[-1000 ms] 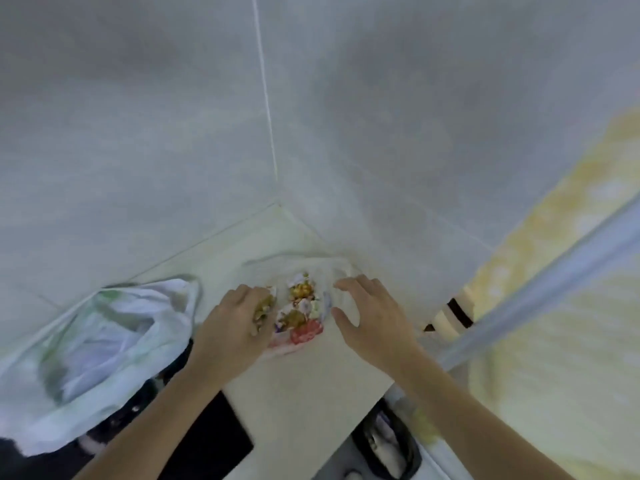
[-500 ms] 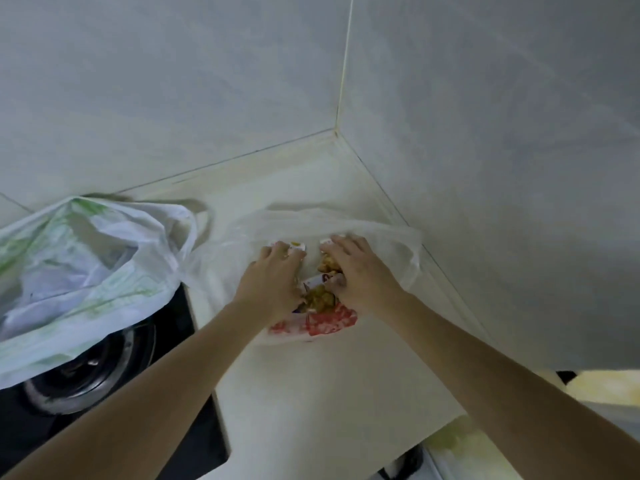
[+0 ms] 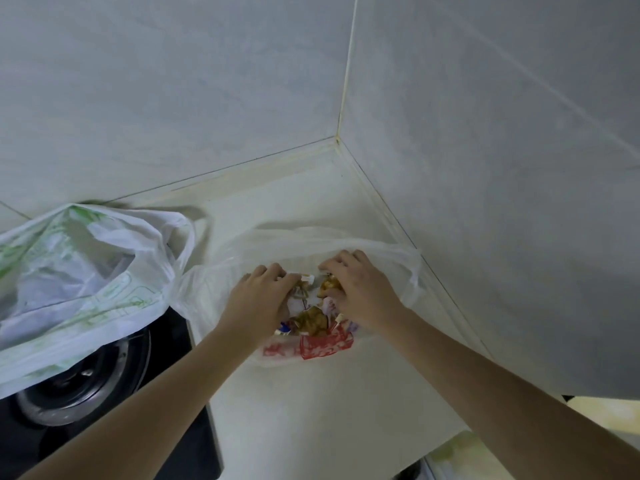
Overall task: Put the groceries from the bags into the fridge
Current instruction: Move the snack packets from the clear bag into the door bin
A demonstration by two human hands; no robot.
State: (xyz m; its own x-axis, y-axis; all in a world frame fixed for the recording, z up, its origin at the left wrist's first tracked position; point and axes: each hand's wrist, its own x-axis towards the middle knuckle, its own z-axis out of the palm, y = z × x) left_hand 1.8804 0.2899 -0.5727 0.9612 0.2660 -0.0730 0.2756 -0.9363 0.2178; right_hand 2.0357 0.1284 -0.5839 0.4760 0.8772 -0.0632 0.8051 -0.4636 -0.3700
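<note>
Pale counter [image 3: 311, 410]: both hands, left hand [image 3: 258, 306] and right hand [image 3: 363, 296], grasping light, crinkly snack packets [image 3: 313, 320] inside soft bag [image 3: 381, 247]; take them by their edges

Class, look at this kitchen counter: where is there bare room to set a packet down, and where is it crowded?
Free: the counter strip nearer the person than the clear bag, between the forearms, and the corner behind that bag. Crowded: both hands, left hand and right hand, fill the bag; the green-printed bag covers the stove.

On the table [image 3: 311, 410] lies a bag [image 3: 311, 244] with packets [image 3: 311, 322] inside; left of it, another bag [image 3: 69, 271] lies over the stove [image 3: 86, 393].
</note>
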